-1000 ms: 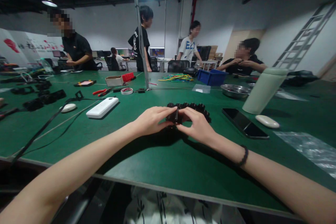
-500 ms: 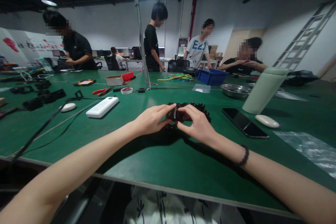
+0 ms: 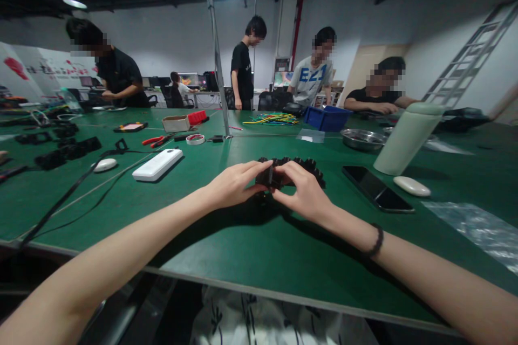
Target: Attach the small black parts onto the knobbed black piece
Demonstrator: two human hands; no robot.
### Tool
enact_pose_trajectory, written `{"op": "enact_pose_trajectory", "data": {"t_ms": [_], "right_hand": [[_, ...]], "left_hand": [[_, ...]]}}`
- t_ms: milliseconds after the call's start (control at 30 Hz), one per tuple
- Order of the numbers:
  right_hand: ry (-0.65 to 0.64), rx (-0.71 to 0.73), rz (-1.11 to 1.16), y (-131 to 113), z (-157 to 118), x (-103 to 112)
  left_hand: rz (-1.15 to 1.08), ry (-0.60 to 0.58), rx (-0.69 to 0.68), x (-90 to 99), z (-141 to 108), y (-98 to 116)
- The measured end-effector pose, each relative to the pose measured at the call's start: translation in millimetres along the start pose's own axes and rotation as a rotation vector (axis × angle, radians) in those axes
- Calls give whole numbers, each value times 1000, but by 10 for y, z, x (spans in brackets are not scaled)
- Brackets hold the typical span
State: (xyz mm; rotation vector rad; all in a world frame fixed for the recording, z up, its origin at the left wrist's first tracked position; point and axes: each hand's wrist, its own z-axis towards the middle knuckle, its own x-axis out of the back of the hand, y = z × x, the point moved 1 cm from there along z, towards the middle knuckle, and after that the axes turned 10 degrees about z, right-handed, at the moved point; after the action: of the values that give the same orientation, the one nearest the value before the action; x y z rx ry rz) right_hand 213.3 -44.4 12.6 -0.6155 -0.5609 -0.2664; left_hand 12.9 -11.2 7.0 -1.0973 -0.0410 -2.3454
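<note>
Both hands meet over a black, toothed, chain-like part (image 3: 315,168) above the green table (image 3: 251,248). My left hand (image 3: 231,184) closes on its left end, fingers on top and thumb beneath. At the other side of that end, my right hand (image 3: 306,192) pinches it between curled fingers and thumb. The rest of the part curves away behind my right hand, and fingers hide much of it. A black phone (image 3: 376,188) lies to the right of my right hand. To the left of my left hand is a white power bank (image 3: 158,165).
A pale green bottle (image 3: 408,140), a metal bowl (image 3: 362,139) and a blue bin (image 3: 327,118) stand to the right. Red-handled pliers (image 3: 156,141), a tape roll (image 3: 195,139) and colourful cable ties (image 3: 273,118) lie farther back. A thin pole (image 3: 218,54) rises behind. Several people are around the table.
My hands stay almost in place, with the gripped end of the black part slightly turned. Across the table, two standing people have shifted right and the seated person's hands have lowered.
</note>
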Motion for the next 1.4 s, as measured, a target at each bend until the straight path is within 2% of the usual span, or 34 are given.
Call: {"op": "enact_pose_trajectory", "data": {"t_ms": [500, 833, 1400], "right_hand": [[-19, 1, 25, 16, -3, 10], [20, -38, 78, 32, -10, -13], [-15, -22, 77, 29, -6, 8]], "left_hand": [[36, -11, -26, -2, -13, -9], [18, 12, 22, 3, -4, -6], [71, 31, -21, -9, 7, 5]]}}
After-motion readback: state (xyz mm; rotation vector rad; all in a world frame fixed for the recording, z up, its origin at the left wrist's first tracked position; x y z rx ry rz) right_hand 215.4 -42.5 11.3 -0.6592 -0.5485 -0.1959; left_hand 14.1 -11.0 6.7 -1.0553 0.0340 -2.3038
